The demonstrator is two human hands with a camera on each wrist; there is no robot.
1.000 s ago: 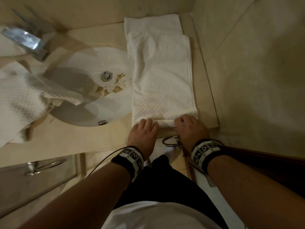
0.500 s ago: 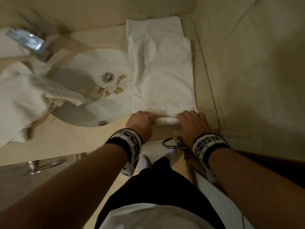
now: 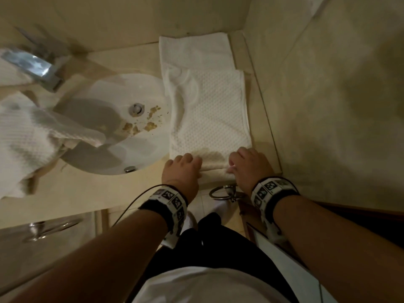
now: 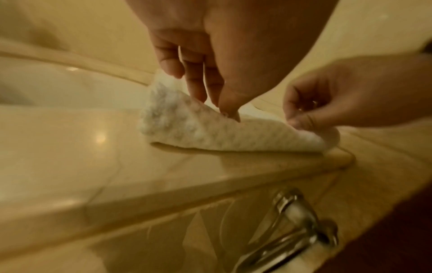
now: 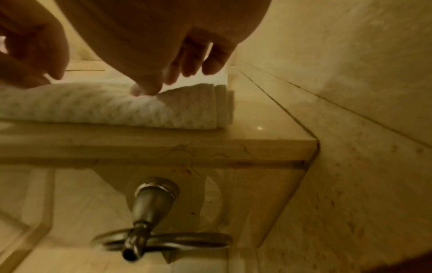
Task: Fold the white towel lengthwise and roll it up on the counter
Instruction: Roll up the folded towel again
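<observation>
The white towel lies folded in a long strip on the counter, right of the sink, reaching from the back wall to the front edge. Its near end is turned over into a small roll. My left hand holds the roll's left part, its fingers curled down onto the top and the thumb against the near side. My right hand pinches the right part of the roll, beside the towel's layered end.
The white sink with brown crumbs near its drain sits left of the towel. A chrome faucet and another white towel are further left. A tiled wall bounds the right. A metal towel ring hangs below the counter edge.
Both hands have moved a little away from the front edge, and the towel's near end has curled over into a thicker roll under them.
</observation>
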